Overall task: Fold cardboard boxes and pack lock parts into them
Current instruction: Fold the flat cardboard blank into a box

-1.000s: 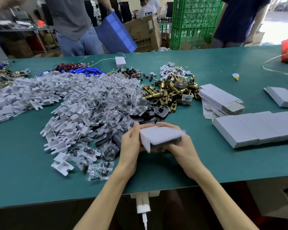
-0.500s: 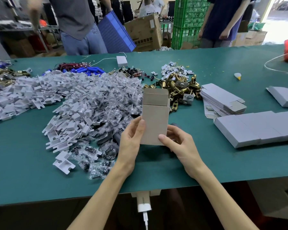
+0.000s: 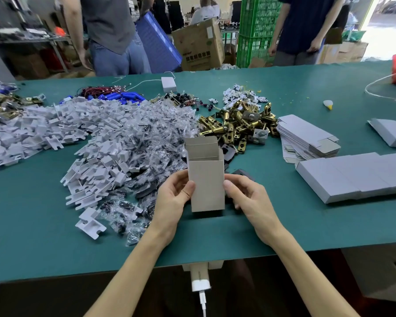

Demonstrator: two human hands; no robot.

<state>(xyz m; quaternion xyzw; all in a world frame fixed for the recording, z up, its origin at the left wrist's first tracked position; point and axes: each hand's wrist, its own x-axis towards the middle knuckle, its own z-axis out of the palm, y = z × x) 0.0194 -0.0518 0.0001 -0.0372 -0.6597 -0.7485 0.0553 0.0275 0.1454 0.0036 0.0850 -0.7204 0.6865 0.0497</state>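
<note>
Green bench: a big green table (image 3: 284, 225) in a busy workshop, with people standing along the far side.
Box: the cardboard box (image 3: 206, 186) is upright near the front edge, about mid-table. The top is open and the far flap sticks up. Can't see how the bottom is closed, or whether it's resting on the mat.
Left hand: the left hand (image 3: 172, 197) grips the box's left side, thumb on the near face and fingers curled round behind.
Right hand: the right hand (image 3: 249, 197) pinches the right edge the same way, thumb in front and fingers wrapped behind.
Parts: brass latches (image 3: 236, 126) are heaped just beyond the box to the right. White plastic inserts (image 3: 96, 152) and bagged screws (image 3: 151, 143) sprawl to the left.
Risk, bottom: if those flaps aren't tucked properly, I reckon a heavy latch drops straight through.
Risk, squeeze: the card looks thin, so pinching too hard could crease a wall and the lid won't seat.
Risk, one hand off: it's tall and narrow, so reaching for parts could tip it into the clutter.
Risk, bags: they look slippery and tangled, so grabbing one might drag out extras.
Stacks: the flat blanks (image 3: 306, 138) and finished boxes (image 3: 352, 175) are on the right, well apart, probably safe.
</note>
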